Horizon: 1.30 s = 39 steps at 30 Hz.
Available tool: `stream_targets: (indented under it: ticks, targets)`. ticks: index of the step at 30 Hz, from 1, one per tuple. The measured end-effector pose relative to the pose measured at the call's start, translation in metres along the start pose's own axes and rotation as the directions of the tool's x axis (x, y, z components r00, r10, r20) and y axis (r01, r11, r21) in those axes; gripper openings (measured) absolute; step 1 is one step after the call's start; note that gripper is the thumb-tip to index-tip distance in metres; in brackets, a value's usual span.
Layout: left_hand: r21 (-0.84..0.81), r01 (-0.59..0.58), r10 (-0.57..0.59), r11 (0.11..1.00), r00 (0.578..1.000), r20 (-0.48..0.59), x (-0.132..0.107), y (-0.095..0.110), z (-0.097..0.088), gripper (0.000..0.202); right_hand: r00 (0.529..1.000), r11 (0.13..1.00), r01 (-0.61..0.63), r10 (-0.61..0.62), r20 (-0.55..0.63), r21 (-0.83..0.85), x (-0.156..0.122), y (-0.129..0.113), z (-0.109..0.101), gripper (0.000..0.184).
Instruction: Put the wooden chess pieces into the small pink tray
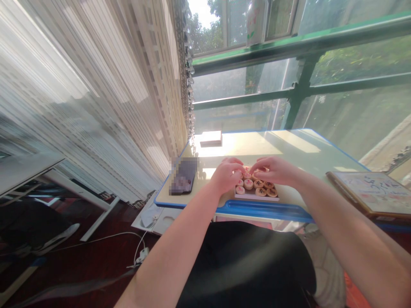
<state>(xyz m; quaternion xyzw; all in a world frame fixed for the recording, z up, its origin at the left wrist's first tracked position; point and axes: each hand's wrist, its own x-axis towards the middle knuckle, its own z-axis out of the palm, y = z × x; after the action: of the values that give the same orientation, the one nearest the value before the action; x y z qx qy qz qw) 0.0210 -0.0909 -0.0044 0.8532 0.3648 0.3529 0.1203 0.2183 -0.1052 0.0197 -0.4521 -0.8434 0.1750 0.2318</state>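
A shallow white box (239, 196) near the table's front edge holds several round wooden Chinese chess pieces (248, 184), marked in red on the left and in black on the right. My left hand (228, 173) bends over the box's left side, its fingertips on or just above the red pieces. From the right, my right hand (274, 170) reaches over the back pieces with thumb and fingers apart. Both hands look open, and I see no piece lifted. The hands partly cover the back rows.
The blue-edged table (237, 149) bears a dark phone (183, 177), partly blurred out, and a small white box (211, 138) at the back. A framed board (375, 192) lies on the right. A sheer curtain (128, 85) hangs left; a green-framed window (298, 92) stands behind.
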Motion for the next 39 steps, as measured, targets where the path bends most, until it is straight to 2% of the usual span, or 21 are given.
stream_targets:
  ticks: [10, 19, 25, 33, 39]
  targets:
    - [0.017, 0.009, -0.008, 1.0, 0.999, -0.05, 0.002, -0.004, 0.001, 0.028, 0.991, 0.99, 0.13, -0.13, -0.001, -0.063, 0.001, -0.004, 0.008, 0.02]
    - [0.037, 0.017, -0.014, 0.999, 0.997, -0.07, 0.002, -0.004, 0.001, 0.026, 0.984, 0.977, 0.176, -0.171, 0.048, -0.119, 0.0, -0.011, 0.015, 0.016]
    - [0.051, 0.031, -0.026, 0.998, 0.996, -0.086, 0.004, -0.004, 0.002, 0.022, 0.989, 0.968, 0.148, -0.15, 0.006, -0.204, 0.0, -0.018, 0.02, 0.033]
    - [0.09, 0.077, -0.069, 0.993, 0.993, -0.091, 0.004, -0.003, 0.002, 0.023, 0.994, 0.958, 0.113, -0.105, 0.044, -0.265, 0.002, -0.021, 0.019, 0.025]
    - [0.092, 0.066, -0.057, 0.994, 0.994, -0.096, 0.003, -0.003, 0.003, 0.021, 0.994, 0.956, 0.11, -0.1, 0.051, -0.27, 0.003, -0.02, 0.019, 0.023]
